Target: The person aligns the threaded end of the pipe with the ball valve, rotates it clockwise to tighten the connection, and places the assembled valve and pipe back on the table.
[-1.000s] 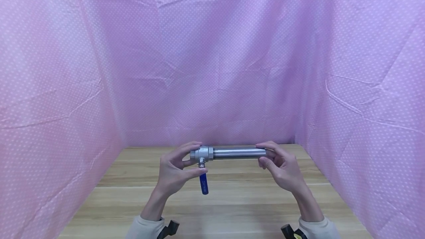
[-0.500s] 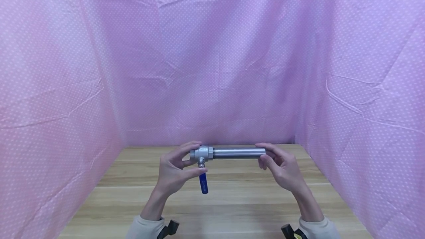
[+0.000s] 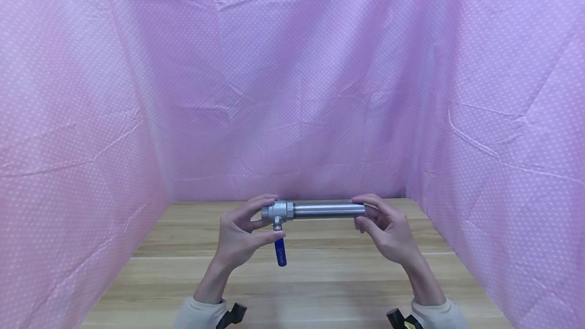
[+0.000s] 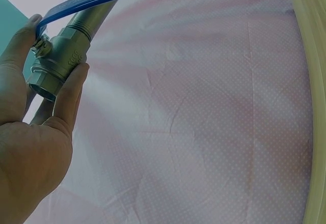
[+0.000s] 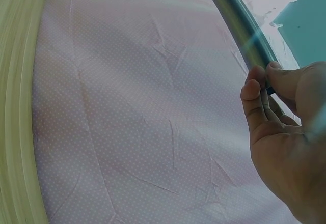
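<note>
Gripped a dull grey metal valve in the left hand, lower centre of the head view, with fingertips on the stubby rounded body and thumb against the slim blue lever. Pinched the right-hand end of a smooth, shiny steel pipe between thumb and fingers of the right hand. Held valve and pipe joined in one nearly level line above the worktop, with a ridged thread showing at the join, beside an angular collar. Showed, upper left of the left wrist view, raised lettering on the valve, a round open mouth and the lever's flat, gently bent strip. Slanted, upper right of the right wrist view, as a plain straight tube. Stretched below in pale, streaky wood grain; hung behind and at both sides as creased pink cloth with tiny white dots.
</note>
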`<state>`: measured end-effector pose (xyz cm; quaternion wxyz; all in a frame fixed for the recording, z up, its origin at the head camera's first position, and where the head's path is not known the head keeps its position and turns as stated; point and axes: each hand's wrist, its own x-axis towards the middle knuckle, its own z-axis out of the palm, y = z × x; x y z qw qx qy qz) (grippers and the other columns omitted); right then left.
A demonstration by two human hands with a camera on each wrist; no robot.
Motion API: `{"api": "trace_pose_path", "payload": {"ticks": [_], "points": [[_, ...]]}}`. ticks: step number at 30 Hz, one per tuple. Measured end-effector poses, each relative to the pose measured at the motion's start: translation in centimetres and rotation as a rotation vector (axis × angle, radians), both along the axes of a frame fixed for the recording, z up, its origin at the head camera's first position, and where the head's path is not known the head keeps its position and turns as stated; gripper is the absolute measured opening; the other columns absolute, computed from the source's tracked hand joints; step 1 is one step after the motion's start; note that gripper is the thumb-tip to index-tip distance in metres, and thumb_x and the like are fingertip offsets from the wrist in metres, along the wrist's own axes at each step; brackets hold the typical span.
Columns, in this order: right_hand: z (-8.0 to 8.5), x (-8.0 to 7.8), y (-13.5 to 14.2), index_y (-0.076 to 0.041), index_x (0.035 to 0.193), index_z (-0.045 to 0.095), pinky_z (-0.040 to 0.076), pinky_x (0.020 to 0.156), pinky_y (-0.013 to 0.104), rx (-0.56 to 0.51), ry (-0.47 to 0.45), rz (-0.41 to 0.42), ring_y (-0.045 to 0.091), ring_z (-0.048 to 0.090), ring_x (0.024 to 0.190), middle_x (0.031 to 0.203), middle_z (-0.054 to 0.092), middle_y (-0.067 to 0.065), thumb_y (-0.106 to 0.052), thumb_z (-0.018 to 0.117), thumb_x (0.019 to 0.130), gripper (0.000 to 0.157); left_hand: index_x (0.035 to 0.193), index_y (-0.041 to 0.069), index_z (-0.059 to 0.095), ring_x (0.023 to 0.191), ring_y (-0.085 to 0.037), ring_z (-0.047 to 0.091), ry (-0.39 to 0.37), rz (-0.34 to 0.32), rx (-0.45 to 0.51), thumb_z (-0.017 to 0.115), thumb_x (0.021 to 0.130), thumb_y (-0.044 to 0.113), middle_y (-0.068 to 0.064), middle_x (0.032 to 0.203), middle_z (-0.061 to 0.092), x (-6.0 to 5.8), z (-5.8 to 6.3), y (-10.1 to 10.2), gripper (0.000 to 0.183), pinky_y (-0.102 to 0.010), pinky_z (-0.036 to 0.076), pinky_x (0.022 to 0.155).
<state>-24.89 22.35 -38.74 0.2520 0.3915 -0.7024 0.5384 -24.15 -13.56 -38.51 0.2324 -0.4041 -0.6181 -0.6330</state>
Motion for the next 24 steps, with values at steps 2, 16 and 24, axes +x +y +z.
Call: {"api": "trace_pose_path", "payload": {"ticks": [2,16,24], "points": [[-0.03,0.01,0.02,0.012,0.137,0.066,0.066,0.063,0.021,0.001,0.000,-0.002,0.013,0.071,0.077,0.088,0.073,0.014,0.030,0.067,0.093,0.048,0.138,-0.013,0.069,0.139,-0.019,0.074,0.000,0.000,0.000,0.091,0.069,-0.027,-0.001,0.148,0.075,0.01,0.00,0.00,0.074,-0.045,0.072,0.104],[-0.29,-0.12,0.05,0.015,0.135,0.067,0.064,0.061,0.020,-0.010,0.033,0.001,0.010,0.071,0.076,0.085,0.074,0.013,0.029,0.064,0.095,0.042,0.139,-0.015,0.068,0.134,-0.011,0.075,-0.011,-0.004,-0.002,0.090,0.070,-0.028,0.006,0.148,0.074,0.12,0.15,-0.04,0.073,-0.043,0.072,0.105],[-0.18,-0.30,-0.10,0.014,0.135,0.066,0.064,0.060,0.023,-0.045,0.029,0.042,0.012,0.072,0.079,0.092,0.074,0.013,0.031,0.063,0.094,0.044,0.138,-0.014,0.068,0.132,-0.011,0.076,-0.003,0.008,-0.005,0.091,0.069,-0.028,0.001,0.148,0.075,0.14,0.18,0.03,0.074,-0.044,0.072,0.103]]}}
